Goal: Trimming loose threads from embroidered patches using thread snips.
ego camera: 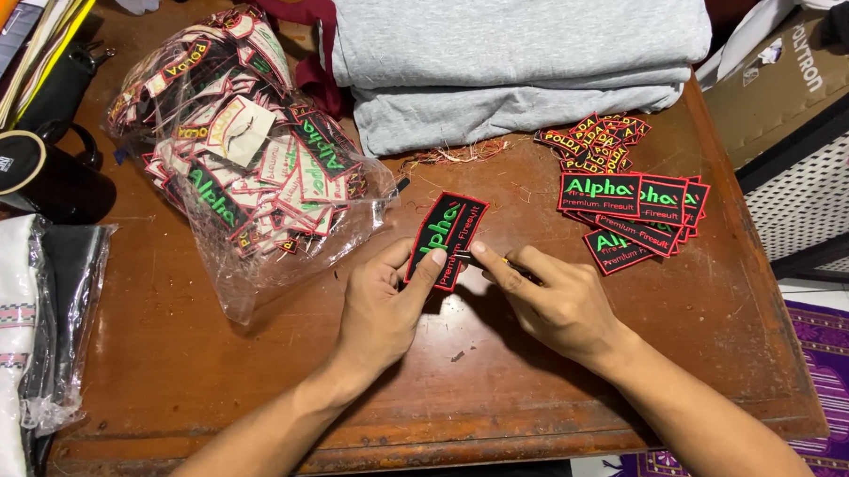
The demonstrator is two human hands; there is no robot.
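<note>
Indoors, worn wooden table [166,370] (thread scraps), left hand [380,311] grip pinching black patch [446,236], right hand [549,305] closed on small tool.

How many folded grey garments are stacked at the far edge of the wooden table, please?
2. One thick folded grey garment lies on top, and a second grey garment sits beneath it, its edge showing nearer the hands. More may be hidden beyond the top of the picture.

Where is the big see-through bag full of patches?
In the head view, the clear plastic bag lies on the wooden table, up and to the left of the left hand, beside the folded grey cloth.
</note>
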